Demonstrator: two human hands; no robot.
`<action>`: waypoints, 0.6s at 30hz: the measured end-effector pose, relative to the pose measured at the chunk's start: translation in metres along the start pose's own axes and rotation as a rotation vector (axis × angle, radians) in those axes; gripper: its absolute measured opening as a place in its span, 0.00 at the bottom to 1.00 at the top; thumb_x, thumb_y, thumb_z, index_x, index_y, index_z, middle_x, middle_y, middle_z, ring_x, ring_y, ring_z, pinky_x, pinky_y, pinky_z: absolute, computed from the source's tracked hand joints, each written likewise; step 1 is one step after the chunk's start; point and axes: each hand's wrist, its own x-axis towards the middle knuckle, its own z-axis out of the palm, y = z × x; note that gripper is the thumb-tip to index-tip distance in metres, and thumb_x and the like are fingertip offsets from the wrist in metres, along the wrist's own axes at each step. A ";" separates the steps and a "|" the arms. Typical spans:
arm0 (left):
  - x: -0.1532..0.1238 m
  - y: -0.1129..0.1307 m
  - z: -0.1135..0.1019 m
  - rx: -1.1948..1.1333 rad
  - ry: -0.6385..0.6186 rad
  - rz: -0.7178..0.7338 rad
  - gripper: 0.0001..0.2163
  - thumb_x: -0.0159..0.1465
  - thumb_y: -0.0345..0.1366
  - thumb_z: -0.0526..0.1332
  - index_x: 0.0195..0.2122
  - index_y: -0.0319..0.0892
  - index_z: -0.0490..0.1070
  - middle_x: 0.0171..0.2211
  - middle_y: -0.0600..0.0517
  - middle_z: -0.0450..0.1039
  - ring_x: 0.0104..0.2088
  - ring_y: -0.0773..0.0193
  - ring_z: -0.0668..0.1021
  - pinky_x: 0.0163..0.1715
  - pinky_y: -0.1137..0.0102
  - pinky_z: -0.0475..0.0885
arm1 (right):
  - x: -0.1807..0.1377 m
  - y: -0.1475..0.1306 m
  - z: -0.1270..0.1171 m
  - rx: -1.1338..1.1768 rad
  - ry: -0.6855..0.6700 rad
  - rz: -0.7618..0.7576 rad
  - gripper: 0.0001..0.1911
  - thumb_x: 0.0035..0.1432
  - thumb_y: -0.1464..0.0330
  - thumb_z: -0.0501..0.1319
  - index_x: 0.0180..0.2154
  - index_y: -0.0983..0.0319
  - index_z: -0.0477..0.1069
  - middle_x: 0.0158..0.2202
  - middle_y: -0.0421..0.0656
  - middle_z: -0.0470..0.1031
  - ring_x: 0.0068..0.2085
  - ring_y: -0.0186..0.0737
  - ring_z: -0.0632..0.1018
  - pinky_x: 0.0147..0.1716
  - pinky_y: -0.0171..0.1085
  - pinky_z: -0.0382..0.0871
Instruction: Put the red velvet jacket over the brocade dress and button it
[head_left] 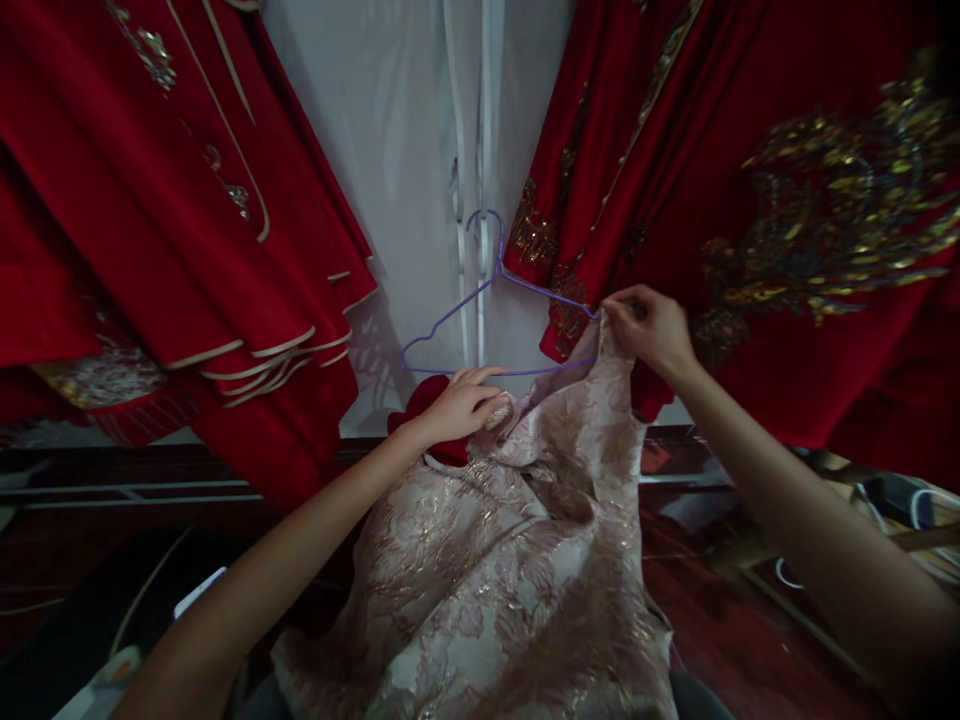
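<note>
A pale pink brocade dress [480, 560] with a floral weave spreads over my lap and rises toward a purple wire hanger [450, 318]. My right hand [651, 328] pinches one shoulder of the dress at the hanger's right end, which sits inside that shoulder. The other end of the hanger is bare. My left hand [469, 402] is closed on the dress's other shoulder, just below the hanger's bottom bar. The hanger's hook lies in front of the white door edges, and I cannot tell if it hangs on anything.
Red garments with beads and pale piping [247, 260] hang on the left. More red garments with gold sequin embroidery [825, 210] hang on the right. White cabinet doors [397, 150] stand behind. At the lower right are a wooden frame and a white cable [787, 575].
</note>
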 end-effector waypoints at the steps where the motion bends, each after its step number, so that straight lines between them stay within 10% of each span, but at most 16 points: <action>1: 0.002 0.004 0.003 -0.036 0.017 0.001 0.13 0.66 0.40 0.49 0.36 0.45 0.72 0.56 0.50 0.63 0.55 0.59 0.65 0.54 0.57 0.60 | 0.003 -0.005 0.005 -0.009 -0.012 -0.013 0.12 0.55 0.57 0.56 0.35 0.58 0.70 0.34 0.46 0.76 0.33 0.44 0.75 0.33 0.39 0.66; 6: 0.000 0.000 -0.005 -0.084 0.088 -0.032 0.16 0.67 0.41 0.45 0.32 0.43 0.70 0.52 0.48 0.64 0.52 0.60 0.66 0.54 0.60 0.59 | 0.007 -0.005 0.025 -0.044 -0.162 -0.005 0.13 0.59 0.56 0.51 0.39 0.58 0.63 0.29 0.43 0.73 0.30 0.42 0.74 0.36 0.42 0.64; 13: -0.057 -0.082 -0.062 0.328 0.198 -0.380 0.17 0.65 0.47 0.47 0.36 0.44 0.72 0.43 0.47 0.63 0.46 0.56 0.65 0.48 0.59 0.58 | 0.008 0.007 0.026 0.002 -0.079 -0.018 0.16 0.59 0.52 0.51 0.37 0.58 0.62 0.26 0.41 0.70 0.30 0.41 0.72 0.42 0.45 0.61; 18: -0.095 -0.121 -0.062 0.361 0.139 -0.488 0.18 0.64 0.48 0.48 0.37 0.46 0.74 0.42 0.49 0.64 0.44 0.57 0.64 0.45 0.60 0.58 | 0.012 0.003 0.020 -0.008 -0.098 -0.001 0.18 0.58 0.51 0.51 0.37 0.58 0.63 0.24 0.40 0.69 0.28 0.40 0.71 0.40 0.43 0.62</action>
